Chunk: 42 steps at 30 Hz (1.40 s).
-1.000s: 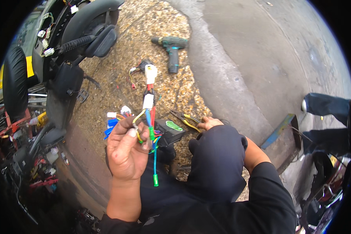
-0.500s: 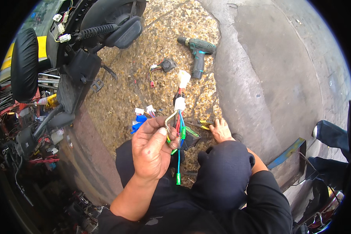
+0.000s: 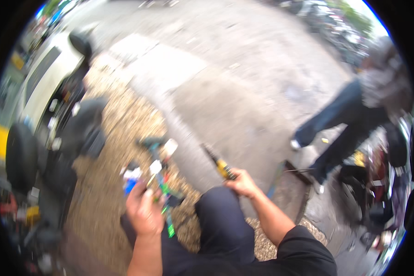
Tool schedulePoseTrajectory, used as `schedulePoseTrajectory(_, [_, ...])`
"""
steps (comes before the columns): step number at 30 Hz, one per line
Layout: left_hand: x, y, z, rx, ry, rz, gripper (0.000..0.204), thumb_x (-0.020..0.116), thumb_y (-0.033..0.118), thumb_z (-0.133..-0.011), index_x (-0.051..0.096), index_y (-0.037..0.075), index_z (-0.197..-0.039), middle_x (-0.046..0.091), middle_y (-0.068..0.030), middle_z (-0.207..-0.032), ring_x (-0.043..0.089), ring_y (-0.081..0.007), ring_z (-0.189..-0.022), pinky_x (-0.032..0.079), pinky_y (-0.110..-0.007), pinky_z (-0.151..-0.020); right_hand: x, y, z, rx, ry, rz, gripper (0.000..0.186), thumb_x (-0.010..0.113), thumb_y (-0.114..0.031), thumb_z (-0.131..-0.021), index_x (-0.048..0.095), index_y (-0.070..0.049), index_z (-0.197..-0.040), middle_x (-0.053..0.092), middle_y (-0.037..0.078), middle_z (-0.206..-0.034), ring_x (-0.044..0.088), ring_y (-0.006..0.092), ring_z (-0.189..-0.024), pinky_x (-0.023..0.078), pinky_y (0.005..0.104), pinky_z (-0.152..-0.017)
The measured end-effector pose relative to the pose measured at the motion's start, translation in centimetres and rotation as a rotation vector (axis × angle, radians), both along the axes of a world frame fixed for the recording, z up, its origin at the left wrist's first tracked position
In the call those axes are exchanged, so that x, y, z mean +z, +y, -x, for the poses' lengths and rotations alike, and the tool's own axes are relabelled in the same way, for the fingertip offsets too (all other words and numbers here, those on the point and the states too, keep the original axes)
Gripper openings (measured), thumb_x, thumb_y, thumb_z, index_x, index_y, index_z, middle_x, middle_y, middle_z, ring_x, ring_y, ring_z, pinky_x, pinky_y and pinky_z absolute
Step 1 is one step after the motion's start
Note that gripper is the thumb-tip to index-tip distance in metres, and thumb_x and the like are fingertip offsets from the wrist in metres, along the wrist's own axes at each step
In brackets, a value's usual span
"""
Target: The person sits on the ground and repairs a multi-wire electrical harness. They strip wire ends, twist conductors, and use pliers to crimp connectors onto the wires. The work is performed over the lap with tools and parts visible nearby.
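My left hand is closed on a wiring harness with white connectors, coloured wires and green sleeved ends. Blue and white connectors show just beyond the fingers. My right hand, off to the right by my knee, grips a hand tool with a yellow and black handle. A long dark end points forward and left from it; blur hides its exact kind. The tool is held up, well apart from the harness.
A teal and black cordless drill lies on the pebbled ground beyond the harness. A scooter-like vehicle with a black wheel stands on the left. At the right, a person in jeans is near a metal frame.
The view has swung to the right and is blurred. My right hand has lifted the yellow-handled tool off the ground. My left hand still holds the wiring harness. A person has come further into view.
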State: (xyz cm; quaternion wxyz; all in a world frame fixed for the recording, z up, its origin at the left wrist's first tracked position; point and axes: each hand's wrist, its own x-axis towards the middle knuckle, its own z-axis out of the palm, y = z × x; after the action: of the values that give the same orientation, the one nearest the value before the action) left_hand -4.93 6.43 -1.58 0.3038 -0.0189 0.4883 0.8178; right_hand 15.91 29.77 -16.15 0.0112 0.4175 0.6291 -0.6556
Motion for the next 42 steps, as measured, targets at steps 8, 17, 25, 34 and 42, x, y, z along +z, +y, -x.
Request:
schedulePoseTrajectory(8, [2.3,2.1,-4.5,-0.214,0.159,-0.114,0.025,0.049,-0.001,-0.092,0.059,-0.001,-0.115,0.062,-0.0067,-0.092,0.056,-0.0125,-0.076,0.05,-0.027,-0.063,16.1,-5.1,0.0,0.003,0.718,-0.159,0.026,0.078,-0.014,-0.087,0.068,-0.002,-0.108,0.062,-0.002,-0.086,0.056,0.0094,-0.084,0.045,0.0277,-0.077])
schedulePoseTrajectory(17, [4.2,-0.5,-10.7,-0.303,0.181,-0.128,0.022,0.048,-0.003,-0.091,0.059,-0.004,-0.11,0.066,-0.0121,-0.095,0.062,-0.0169,-0.076,0.055,-0.031,-0.066,19.1,-12.7,-0.5,-0.161,0.599,-0.138,0.028,0.075,-0.016,-0.086,0.069,0.003,-0.105,0.069,0.007,-0.083,0.066,0.0137,-0.08,0.053,0.0308,-0.07])
schedulePoseTrajectory(25, [2.9,-3.8,-12.7,-0.563,-0.113,-0.109,0.022,0.051,-0.004,-0.09,0.062,-0.004,-0.109,0.067,-0.0109,-0.09,0.064,-0.0194,-0.075,0.057,-0.034,-0.065,15.7,-13.9,-2.2,-0.07,0.443,-0.172,0.025,0.07,-0.012,-0.087,0.07,0.002,-0.107,0.072,0.009,-0.085,0.065,0.0117,-0.078,0.054,0.032,-0.073])
schedulePoseTrajectory(34, [0.6,-3.4,-11.0,-0.595,-0.262,-0.259,0.021,0.052,-0.002,-0.091,0.062,-0.001,-0.109,0.064,-0.0094,-0.094,0.061,-0.02,-0.085,0.052,-0.034,-0.076,14.2,-14.0,-3.4,-0.14,0.644,-0.005,0.027,0.07,-0.007,-0.093,0.066,0.002,-0.119,0.068,0.006,-0.11,0.063,0.0115,-0.101,0.053,0.0317,-0.088])
schedulePoseTrajectory(42, [0.2,-1.6,-11.1,-0.575,-0.304,-0.25,0.016,0.054,-0.002,-0.094,0.063,0.001,-0.106,0.066,-0.01,-0.094,0.063,-0.0181,-0.083,0.054,-0.035,-0.074,19.0,-10.9,-11.5,0.051,0.315,-0.851,0.027,0.066,0.008,-0.079,0.071,-0.004,-0.103,0.065,0.012,-0.102,0.066,0.0225,-0.091,0.052,0.0331,-0.079])
